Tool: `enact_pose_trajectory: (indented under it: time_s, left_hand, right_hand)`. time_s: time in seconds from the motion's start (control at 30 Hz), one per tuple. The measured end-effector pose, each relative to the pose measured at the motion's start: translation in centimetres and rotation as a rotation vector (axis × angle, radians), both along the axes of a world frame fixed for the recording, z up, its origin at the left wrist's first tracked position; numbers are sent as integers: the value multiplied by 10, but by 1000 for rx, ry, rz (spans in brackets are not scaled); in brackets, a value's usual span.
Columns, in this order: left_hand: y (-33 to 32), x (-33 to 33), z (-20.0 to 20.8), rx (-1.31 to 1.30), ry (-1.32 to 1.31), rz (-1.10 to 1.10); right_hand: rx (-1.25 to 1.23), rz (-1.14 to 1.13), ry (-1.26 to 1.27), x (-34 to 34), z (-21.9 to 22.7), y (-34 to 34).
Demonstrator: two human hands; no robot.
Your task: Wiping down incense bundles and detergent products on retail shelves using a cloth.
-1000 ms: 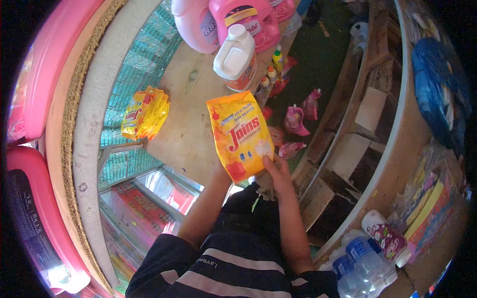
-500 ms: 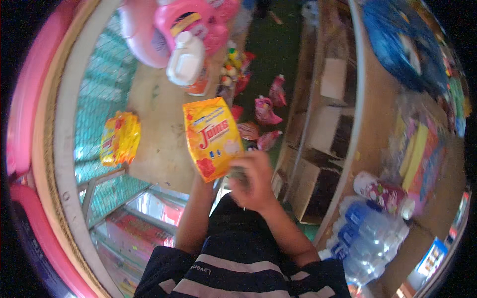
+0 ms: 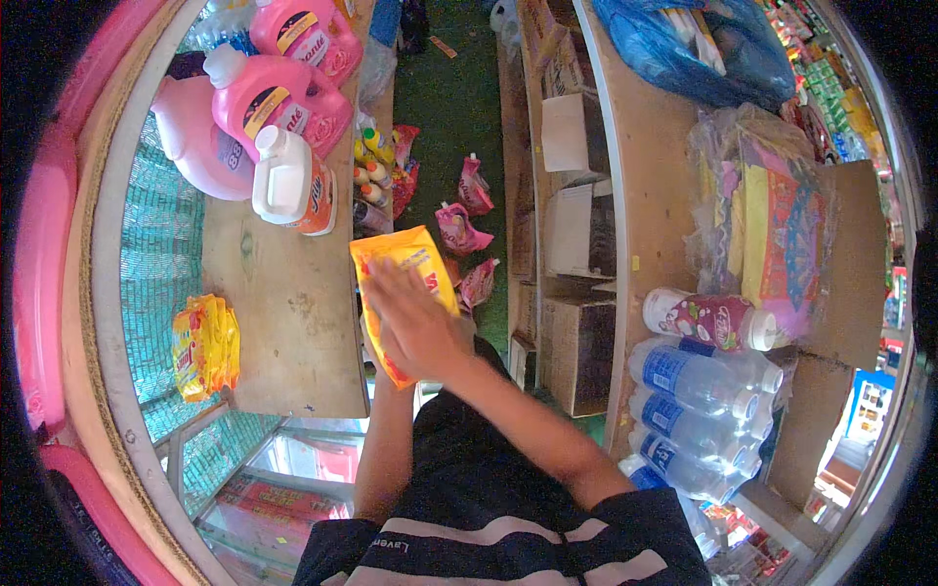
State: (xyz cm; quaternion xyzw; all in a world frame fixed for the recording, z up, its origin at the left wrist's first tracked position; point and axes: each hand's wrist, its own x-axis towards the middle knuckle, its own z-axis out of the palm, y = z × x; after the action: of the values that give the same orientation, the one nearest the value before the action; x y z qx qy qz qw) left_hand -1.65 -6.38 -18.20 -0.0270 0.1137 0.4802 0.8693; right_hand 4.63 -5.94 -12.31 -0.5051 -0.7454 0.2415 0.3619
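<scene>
A yellow-orange packet [image 3: 405,249] with red print is held up in front of me, over the shelf's right edge. Its lower end points toward my body. My left hand [image 3: 371,354] holds it from behind and below; most of that hand is hidden by the packet. Across the packet's front lies my right hand [image 3: 415,327], fingers stretched out and flat against the wrapper. Whether anything is under that palm cannot be seen. Similar yellow packets [image 3: 205,347] stand together on the wooden shelf [image 3: 283,313] at the left, by the green netting.
Pink jugs [image 3: 278,103] and a white bottle [image 3: 283,186] stand at the shelf's far end. Pink pouches [image 3: 462,228] lie beyond the packet. To the right, a counter [image 3: 650,225] carries shrink-wrapped water bottles [image 3: 684,410], a blue bag [image 3: 684,49] and a plastic-wrapped bundle [image 3: 772,230]. Cardboard boxes [image 3: 576,356] sit below.
My right hand has moved up and left from the packet's lower corner onto its front. The packet has shifted slightly down and left, and the view has swung rightward.
</scene>
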Motion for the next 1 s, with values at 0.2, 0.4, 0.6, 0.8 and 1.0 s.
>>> enact_pose_trajectory:
  time_s: [0.2, 0.4, 0.6, 0.8, 1.0]
  left_hand:
    - [2, -3, 9, 8, 185, 61]
    - [-6, 7, 22, 32, 378, 139]
    - [-3, 1, 25, 37, 470, 233]
    - [0, -19, 23, 53, 445, 222]
    - [-14, -18, 20, 117, 272, 15]
  right_hand:
    - [78, -53, -138, 14, 15, 26]
    - [113, -205, 51, 42, 19, 79]
    - [38, -103, 89, 8, 10, -12]
    - [-69, -272, 274, 24, 58, 22]
    - [217, -359, 107, 29, 23, 53]
